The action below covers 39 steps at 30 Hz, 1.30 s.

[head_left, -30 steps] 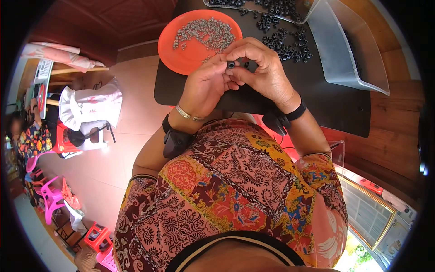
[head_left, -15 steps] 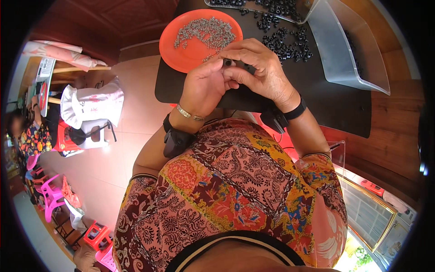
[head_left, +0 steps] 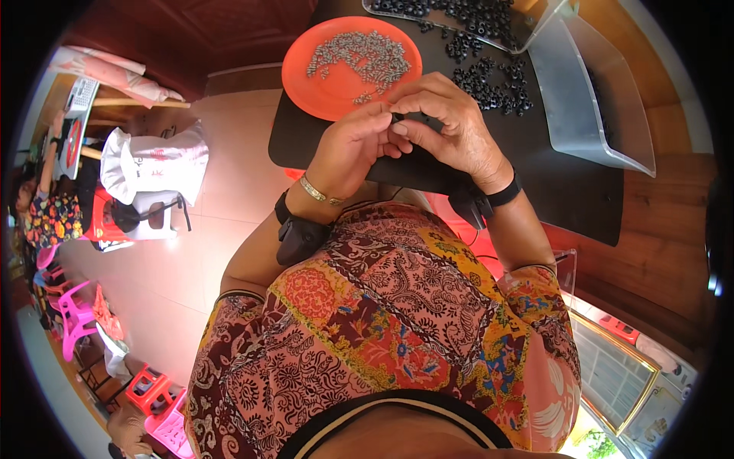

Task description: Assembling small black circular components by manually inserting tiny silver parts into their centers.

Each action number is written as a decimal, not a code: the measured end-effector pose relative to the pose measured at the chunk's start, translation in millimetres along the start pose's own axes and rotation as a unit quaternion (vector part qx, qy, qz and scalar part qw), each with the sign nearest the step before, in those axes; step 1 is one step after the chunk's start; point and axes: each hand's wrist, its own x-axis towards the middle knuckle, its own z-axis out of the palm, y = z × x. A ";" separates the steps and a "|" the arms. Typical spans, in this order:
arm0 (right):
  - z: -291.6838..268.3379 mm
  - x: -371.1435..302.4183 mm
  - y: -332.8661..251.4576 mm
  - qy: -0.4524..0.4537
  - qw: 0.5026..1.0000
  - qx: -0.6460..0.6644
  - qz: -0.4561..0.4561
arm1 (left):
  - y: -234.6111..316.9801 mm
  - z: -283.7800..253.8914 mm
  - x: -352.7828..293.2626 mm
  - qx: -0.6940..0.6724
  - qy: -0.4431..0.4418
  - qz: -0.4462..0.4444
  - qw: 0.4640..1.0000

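Note:
My left hand (head_left: pixel 354 144) and my right hand (head_left: pixel 453 128) meet above the near edge of the black table (head_left: pixel 497 172). Between their fingertips they pinch a small black knob-like part (head_left: pixel 397 118), mostly covered by the fingers. Just beyond my hands, an orange-red plate (head_left: pixel 310 96) carries a scatter of small grey metal pieces (head_left: pixel 367 57). To its right, many small black round parts (head_left: pixel 493 86) lie loose on the table, each with a hole where visible.
A clear tray (head_left: pixel 489 38) with more black parts is at the far edge. A translucent bin (head_left: pixel 569 84) stands tipped at the right. On the left are a white sack (head_left: pixel 157 164), pink chairs (head_left: pixel 74 321), a red stool (head_left: pixel 147 390) and another person (head_left: pixel 53 218).
The black part has turned and sunk between my fingertips, so less of it shows. My right hand has shifted slightly right. The view has shifted a little.

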 end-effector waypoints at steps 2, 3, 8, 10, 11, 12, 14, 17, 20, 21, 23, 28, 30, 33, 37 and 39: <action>2.0 -0.2 -2.4 -0.009 1.000 0.006 0.002 | -2.2 -8.1 -3.0 0.016 0.003 0.000 1.000; 3.6 0.2 -3.3 -0.015 1.000 0.013 0.007 | -4.3 -14.3 -4.9 0.017 -0.011 -0.002 1.000; -7.1 11.2 -5.5 -0.065 0.998 -0.015 0.024 | -6.5 -32.5 -16.7 -0.019 -0.035 0.008 0.999; -9.5 17.5 -1.1 -0.071 0.996 -0.033 0.035 | -6.7 -35.3 -20.3 -0.073 -0.015 0.010 0.997; -9.4 22.6 4.7 -0.078 0.995 -0.062 0.021 | -7.7 -36.4 -20.6 -0.078 -0.016 0.013 0.997; -10.3 27.8 9.2 -0.085 0.992 -0.092 0.007 | -8.9 -36.7 -19.3 -0.095 -0.017 0.020 0.995; -1.8 37.1 16.0 -0.077 0.993 -0.088 0.011 | -11.3 -38.6 -17.2 -0.116 -0.019 0.031 0.993; 13.9 43.0 34.5 -0.163 0.977 -0.133 -0.022 | -14.7 -42.4 -13.3 -0.136 -0.037 0.040 0.989; 27.7 49.8 38.7 -0.228 0.961 -0.151 0.028 | -15.9 -42.9 -11.7 -0.145 -0.037 0.038 0.988; 29.9 53.3 39.3 -0.183 0.970 -0.162 0.015 | -16.2 -43.3 -12.2 -0.143 -0.041 0.034 0.988; 28.9 57.8 38.8 -0.140 0.975 -0.173 -0.001 | -16.6 -43.4 -12.3 -0.142 -0.046 0.034 0.988; 10.9 57.2 39.0 -0.133 0.966 -0.214 0.060 | -19.3 -38.2 -9.3 -0.149 -0.054 0.030 0.987; 9.0 56.4 39.5 -0.135 0.965 -0.213 0.067 | -19.3 -36.6 -8.7 -0.151 -0.052 0.031 0.987; 9.0 59.6 38.9 -0.146 0.965 -0.207 0.069 | -21.0 -38.1 -8.2 -0.153 -0.048 0.032 0.987; 14.4 62.4 46.2 -0.182 0.955 -0.233 0.018 | -20.2 -36.5 -7.8 -0.160 -0.049 0.033 0.985; 21.1 64.1 44.4 -0.177 0.955 -0.236 0.003 | -20.2 -36.6 -7.7 -0.160 -0.051 0.033 0.985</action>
